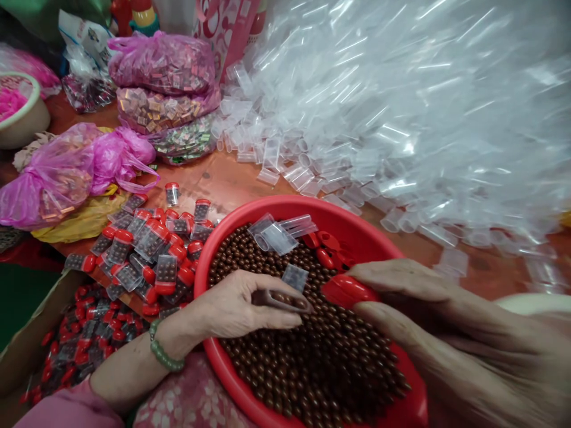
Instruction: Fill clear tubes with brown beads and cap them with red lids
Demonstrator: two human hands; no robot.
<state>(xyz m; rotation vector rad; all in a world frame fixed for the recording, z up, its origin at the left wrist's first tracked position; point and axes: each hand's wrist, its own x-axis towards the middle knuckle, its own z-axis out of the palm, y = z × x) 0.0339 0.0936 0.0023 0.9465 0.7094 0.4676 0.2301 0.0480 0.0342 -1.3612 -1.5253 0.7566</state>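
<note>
A red basin (285,209) holds a mass of small brown balls (312,356). My left hand (241,306) rests on the balls and grips a clear plastic tube (285,300), lying on its side, partly filled with balls. My right hand (428,309) lies on the balls at the right and pinches a red cap (345,291) between thumb and fingers. A few empty clear tubes (281,232) and loose red caps (328,249) lie at the basin's far side.
A huge heap of empty clear tubes (401,107) fills the table's right. Filled, red-capped tubes (147,249) lie left of the basin, with more in a cardboard box (84,345). Pink bags (160,65) and a beige bowl (27,119) stand at the back left.
</note>
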